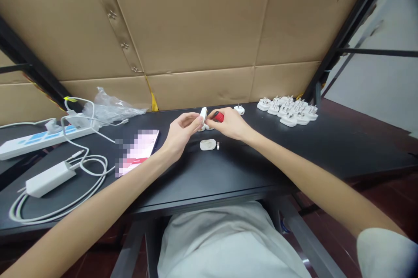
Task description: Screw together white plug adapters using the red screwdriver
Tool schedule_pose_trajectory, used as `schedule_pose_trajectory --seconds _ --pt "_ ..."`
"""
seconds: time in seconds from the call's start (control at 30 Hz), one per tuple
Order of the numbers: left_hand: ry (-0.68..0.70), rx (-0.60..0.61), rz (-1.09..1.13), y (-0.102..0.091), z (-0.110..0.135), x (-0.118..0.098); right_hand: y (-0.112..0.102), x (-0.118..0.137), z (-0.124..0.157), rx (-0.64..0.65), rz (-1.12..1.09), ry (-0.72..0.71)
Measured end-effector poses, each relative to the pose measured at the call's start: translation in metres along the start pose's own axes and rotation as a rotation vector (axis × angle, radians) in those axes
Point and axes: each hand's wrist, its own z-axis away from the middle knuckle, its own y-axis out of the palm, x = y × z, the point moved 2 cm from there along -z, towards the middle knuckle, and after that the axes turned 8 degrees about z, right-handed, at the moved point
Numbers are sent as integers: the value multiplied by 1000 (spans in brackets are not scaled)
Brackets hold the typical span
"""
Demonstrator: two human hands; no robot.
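While a white plug (203,115) is pinched in the left hand (183,132), a red thingy (219,116) is gripped by the right hand (230,123).

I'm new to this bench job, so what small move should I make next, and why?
Probably hold the white plug steady in your left hand and work the red-gripped tool in your right hand against it, since both hands already meet at the plug, though the tool's tip is hidden.

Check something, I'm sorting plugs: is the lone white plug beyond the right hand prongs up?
Prongs up: the white plug sits on the black table with its metal pins standing upward.
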Motion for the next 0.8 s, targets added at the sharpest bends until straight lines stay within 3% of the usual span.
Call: schedule_pose_trajectory --seconds 0.17,0.37,0.8 --pt "42 -61 -11 -4 -3 -4 -19 4 2 30 181 71" --pt "-6 -61 -105 -3 1 -3 -46 -2 3 188 855 242" --pt "-46 -43 -187 1 4 -6 -48 -8 4 363 1038 374"
